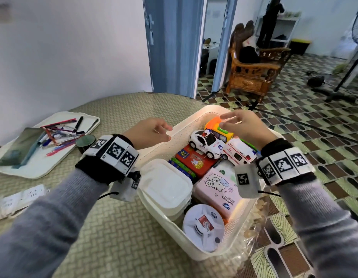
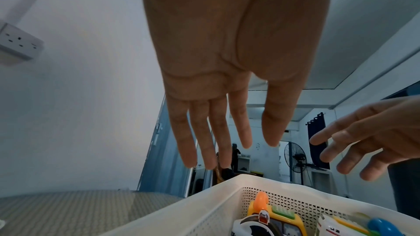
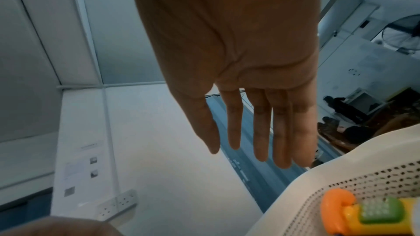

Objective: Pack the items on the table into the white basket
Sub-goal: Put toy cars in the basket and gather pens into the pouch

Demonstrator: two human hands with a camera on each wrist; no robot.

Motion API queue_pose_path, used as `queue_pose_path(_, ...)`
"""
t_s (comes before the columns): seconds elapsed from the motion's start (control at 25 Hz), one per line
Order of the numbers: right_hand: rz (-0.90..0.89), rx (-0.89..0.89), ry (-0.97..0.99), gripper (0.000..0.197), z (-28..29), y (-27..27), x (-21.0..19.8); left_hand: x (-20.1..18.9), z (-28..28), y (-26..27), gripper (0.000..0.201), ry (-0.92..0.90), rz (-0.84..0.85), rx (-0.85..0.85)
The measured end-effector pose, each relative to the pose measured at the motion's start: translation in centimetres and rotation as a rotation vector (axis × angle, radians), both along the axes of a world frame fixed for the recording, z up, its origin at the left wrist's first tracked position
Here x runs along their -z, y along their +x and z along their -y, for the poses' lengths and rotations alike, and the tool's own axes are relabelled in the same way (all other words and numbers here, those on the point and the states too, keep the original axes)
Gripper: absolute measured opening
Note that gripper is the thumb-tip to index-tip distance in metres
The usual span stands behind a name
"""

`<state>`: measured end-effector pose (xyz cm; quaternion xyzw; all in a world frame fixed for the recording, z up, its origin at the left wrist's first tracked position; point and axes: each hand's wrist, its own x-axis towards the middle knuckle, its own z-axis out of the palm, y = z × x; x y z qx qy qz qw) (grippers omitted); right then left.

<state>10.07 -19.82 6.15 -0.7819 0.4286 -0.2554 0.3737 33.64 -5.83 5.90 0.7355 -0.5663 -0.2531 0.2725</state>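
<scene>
The white basket [image 1: 175,131], hard plastic with perforated walls, sits on the woven-patterned tabletop [image 1: 122,227], packed with glossy toy cars [image 1: 204,142], a red tin [image 1: 196,162], a soft pink tissue pack [image 1: 218,189], a round white detector [image 1: 203,223] and a lidded tub [image 1: 164,187]. Both hands hover above it, fingers straight and loose, empty: the left hand [image 1: 148,132] over the rim, the right hand [image 1: 244,125] over the yellow toy [image 1: 220,131]. A tray [image 1: 39,167] of pens [image 1: 59,133] lies well to the left.

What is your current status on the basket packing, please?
Left hand and right hand open, empty, above white basket. Toy cars, tissue pack inside. Nothing obstructing.
</scene>
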Motion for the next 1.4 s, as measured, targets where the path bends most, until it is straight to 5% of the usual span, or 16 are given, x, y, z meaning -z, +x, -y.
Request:
queue_pose_path(0.6, 0.105, -0.554, 0.167, 0.015, -19.0, 5.2, 3.8, 6.4, -18.7, -4.5, 0.017, -0.224, -0.300, -0.570)
queue_pose_path(1.0, -0.169, -0.792, 0.369, 0.014, -28.6, 4.5, 12.5, 15.3, -34.4, -9.8, 0.019, -0.120, -0.436, -0.912)
queue_pose_path(1.4, -0.345, -1.009, 0.409, 0.014, -38.0, 10.2, 18.8, 18.4, -46.3, -9.8, 0.016, -0.114, -0.515, -1.189)
